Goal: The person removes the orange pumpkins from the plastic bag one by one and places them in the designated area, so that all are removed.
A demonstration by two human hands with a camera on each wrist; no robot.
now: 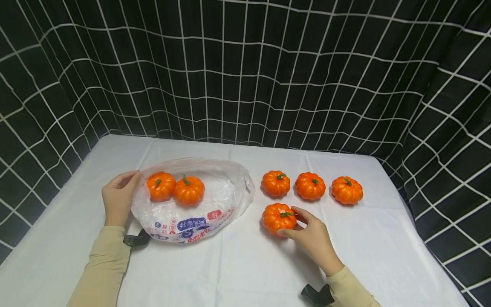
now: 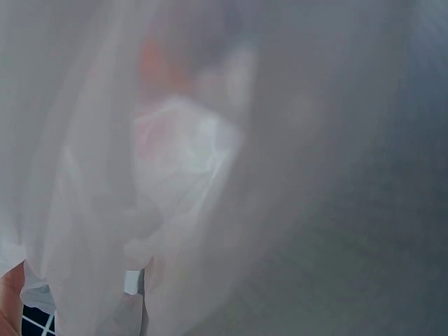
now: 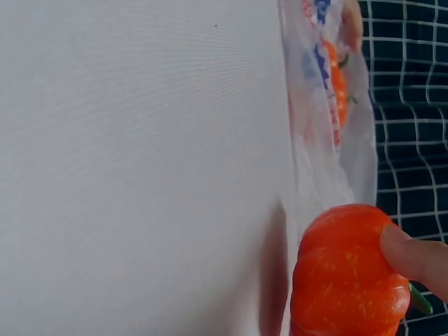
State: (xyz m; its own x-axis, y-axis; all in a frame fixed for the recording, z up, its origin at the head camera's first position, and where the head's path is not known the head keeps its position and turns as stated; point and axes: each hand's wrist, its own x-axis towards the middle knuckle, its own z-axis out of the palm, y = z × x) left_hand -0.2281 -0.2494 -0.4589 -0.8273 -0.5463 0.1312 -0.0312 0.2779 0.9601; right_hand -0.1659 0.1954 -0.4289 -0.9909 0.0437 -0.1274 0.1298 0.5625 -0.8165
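My right hand point(image 1: 312, 238) grips a small orange pumpkin point(image 1: 278, 218) with a green stem, thumb on its near side and fingers behind. In the right wrist view the same pumpkin point(image 3: 350, 280) shows with the thumb pressed on it and a shadow beside it. My left hand point(image 1: 119, 196) pinches the left rim of a thin white plastic bag point(image 1: 222, 187) printed in blue and red. Inside the bag sit two more pumpkins, one at the left point(image 1: 161, 186) and one beside it point(image 1: 189, 191). Blurred bag film point(image 2: 189, 161) fills most of the left wrist view.
Right of the bag, three pumpkins stand in a row: the left one point(image 1: 275, 183), the middle one point(image 1: 310, 186) and the right one point(image 1: 347, 190). A white cloth point(image 1: 245, 273) covers the table. Black curtains point(image 1: 245, 68) with a white grid rise behind and at both sides.
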